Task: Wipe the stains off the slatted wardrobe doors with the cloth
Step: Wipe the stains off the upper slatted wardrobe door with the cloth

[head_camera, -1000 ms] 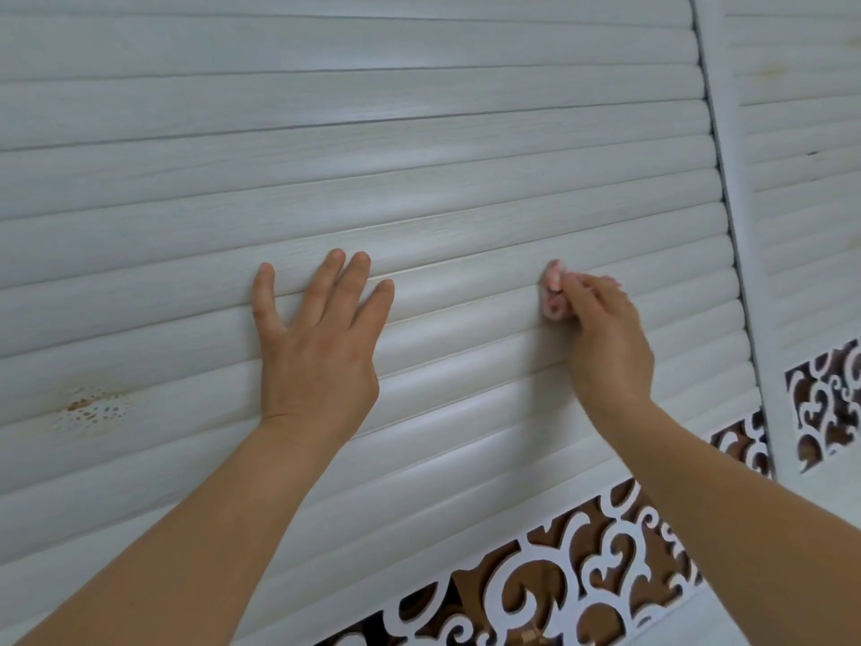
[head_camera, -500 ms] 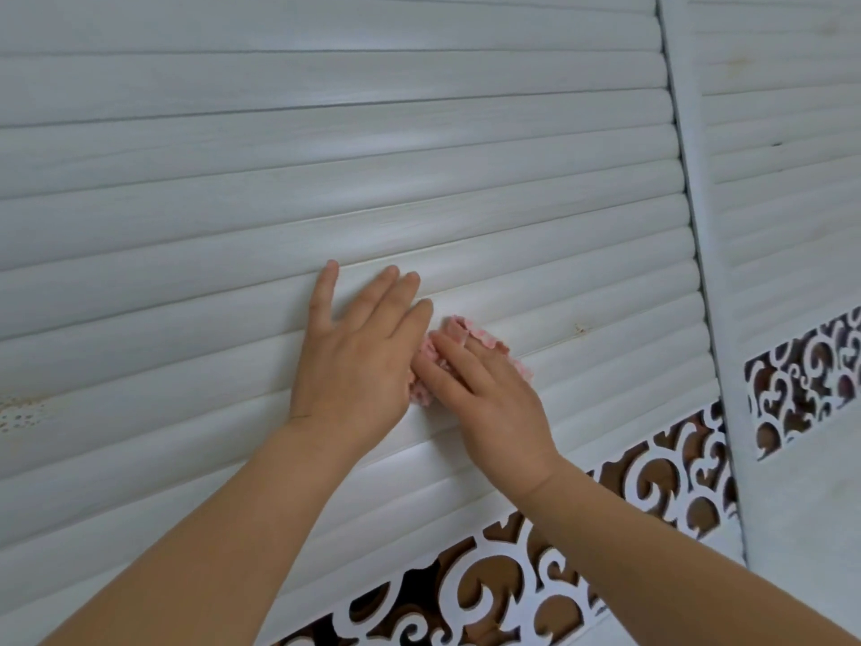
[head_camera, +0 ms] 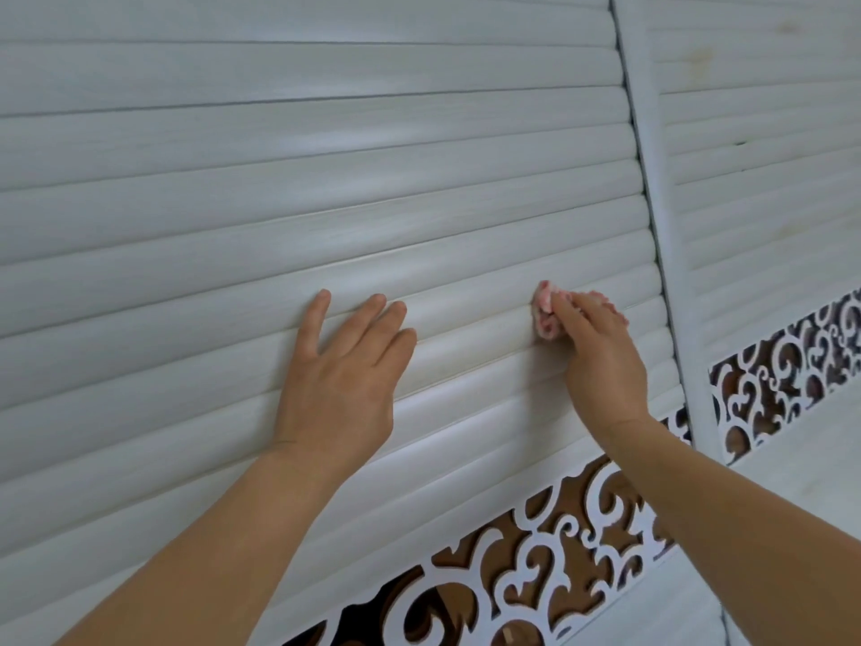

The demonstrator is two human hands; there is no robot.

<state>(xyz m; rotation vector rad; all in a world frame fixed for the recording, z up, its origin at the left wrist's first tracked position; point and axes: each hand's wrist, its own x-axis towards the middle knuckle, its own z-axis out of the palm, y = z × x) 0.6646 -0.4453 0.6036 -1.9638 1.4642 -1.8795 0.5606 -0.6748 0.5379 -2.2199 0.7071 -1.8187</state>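
A white slatted wardrobe door (head_camera: 279, 179) fills the view. My left hand (head_camera: 345, 375) lies flat on its slats with the fingers straight and spread. To its right, my right hand (head_camera: 601, 361) presses a small bunched pink cloth (head_camera: 545, 314) against a slat, with the fingers over the cloth. Most of the cloth is hidden under that hand. A second slatted door (head_camera: 768, 156) stands to the right, with faint yellowish stains near its top.
A vertical white frame post (head_camera: 652, 202) separates the two doors. Below the slats runs a band of white scroll fretwork over brown backing (head_camera: 536, 585), and the same fretwork continues on the right door (head_camera: 782, 366).
My right hand has slid the cloth to the right along the slat, away from my left hand. The left hand stays flat on the door.
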